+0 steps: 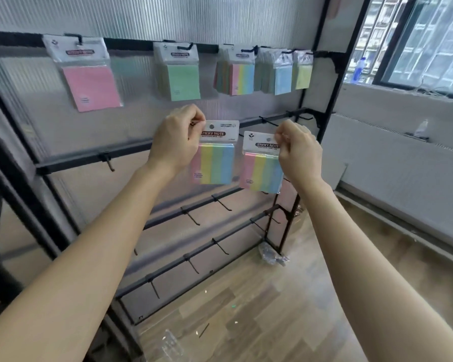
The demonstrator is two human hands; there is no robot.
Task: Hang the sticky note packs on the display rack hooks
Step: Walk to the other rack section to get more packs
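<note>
Pastel packs, seemingly unhooked, at the second rail [89, 159].
Left hand [175, 142] pinches left pack [216, 163], right hand [298, 150] right pack [262, 167]; next, slide both onto hooks [270, 123].

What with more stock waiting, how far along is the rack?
Done: the top rail carries a pink pack, a green pack and more to their right. In hand: the left hand pinches one striped pack, the right hand a second striped pack, neither clearly hooked. Left: those two; the lower hooks hang bare.
</note>
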